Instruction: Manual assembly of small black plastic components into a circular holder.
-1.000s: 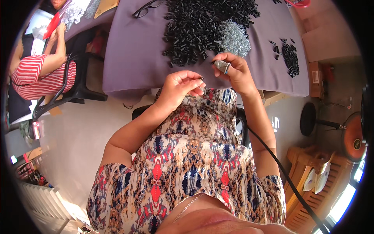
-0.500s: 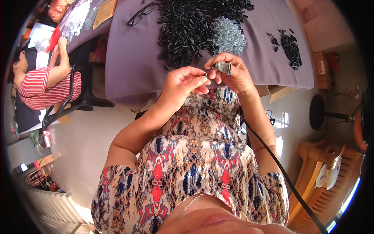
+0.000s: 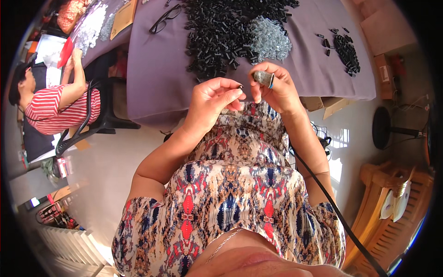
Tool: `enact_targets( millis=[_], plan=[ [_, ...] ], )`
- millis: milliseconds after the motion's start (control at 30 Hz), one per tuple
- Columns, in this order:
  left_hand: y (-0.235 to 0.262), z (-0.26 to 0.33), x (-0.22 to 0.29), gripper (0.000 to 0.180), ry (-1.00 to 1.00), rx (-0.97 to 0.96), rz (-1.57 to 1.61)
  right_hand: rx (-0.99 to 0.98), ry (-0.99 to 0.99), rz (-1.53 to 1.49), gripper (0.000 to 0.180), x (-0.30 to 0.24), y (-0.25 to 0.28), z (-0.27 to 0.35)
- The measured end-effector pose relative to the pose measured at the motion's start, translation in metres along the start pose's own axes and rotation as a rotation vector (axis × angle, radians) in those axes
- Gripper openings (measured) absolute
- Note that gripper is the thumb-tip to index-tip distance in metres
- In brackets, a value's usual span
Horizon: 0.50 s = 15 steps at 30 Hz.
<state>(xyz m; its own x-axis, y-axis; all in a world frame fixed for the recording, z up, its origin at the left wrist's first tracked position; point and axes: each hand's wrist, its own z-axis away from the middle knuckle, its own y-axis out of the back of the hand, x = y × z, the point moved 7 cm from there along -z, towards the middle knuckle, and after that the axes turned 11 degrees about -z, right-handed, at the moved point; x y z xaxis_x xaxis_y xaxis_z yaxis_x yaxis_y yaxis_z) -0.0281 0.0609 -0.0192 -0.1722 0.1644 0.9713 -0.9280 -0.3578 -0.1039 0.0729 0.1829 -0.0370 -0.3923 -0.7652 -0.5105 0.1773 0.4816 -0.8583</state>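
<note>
My left hand [image 3: 208, 104] pinches a small black piece [image 3: 240, 87] between thumb and fingertips, just above the table's near edge. Close by on the right, my right hand [image 3: 280, 90] is curled, with a grey cover [image 3: 262, 77] and a blue band on one digit. Whether anything sits in its fingertips is too small to make out. The two hands are slightly apart. Beyond them lies a large heap of short black tubes [image 3: 214, 41], with a mound of small clear pieces [image 3: 271, 40] against its right side.
A smaller pile of black tubes [image 3: 347, 55] lies at the table's right. Black-framed glasses [image 3: 164, 19] rest on the purple-grey cloth [image 3: 152, 69]. A co-worker in a striped top [image 3: 50, 108] sits at the left. A black cable [image 3: 330, 196] runs past my right arm.
My hands have drawn a little apart, the right fingertips coming away from the left. The left hand keeps its pinch on the black piece.
</note>
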Motion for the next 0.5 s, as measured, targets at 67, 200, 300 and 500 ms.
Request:
enact_targets(
  millis=[67, 200, 300, 500],
  plan=[
    [-0.0003, 0.0007, 0.0030, 0.018, -0.035, 0.003, 0.017, -0.022, -0.028, 0.148, 0.023, 0.0020, -0.0074, 0.0030],
    [-0.0023, 0.0016, 0.0064, 0.019, -0.043, -0.004, -0.009, -0.061, -0.015, 0.162, 0.023, 0.0013, -0.0125, 0.0043],
    [-0.0046, 0.0027, 0.0079, 0.019, -0.050, -0.015, 0.004, -0.065, -0.032, 0.140, 0.024, 0.0016, -0.0088, 0.0063],
    [-0.0088, 0.0035, 0.0087, 0.018, -0.049, 0.002, -0.039, -0.146, 0.002, 0.112, 0.029, -0.0005, -0.0083, 0.0054]
  ],
)
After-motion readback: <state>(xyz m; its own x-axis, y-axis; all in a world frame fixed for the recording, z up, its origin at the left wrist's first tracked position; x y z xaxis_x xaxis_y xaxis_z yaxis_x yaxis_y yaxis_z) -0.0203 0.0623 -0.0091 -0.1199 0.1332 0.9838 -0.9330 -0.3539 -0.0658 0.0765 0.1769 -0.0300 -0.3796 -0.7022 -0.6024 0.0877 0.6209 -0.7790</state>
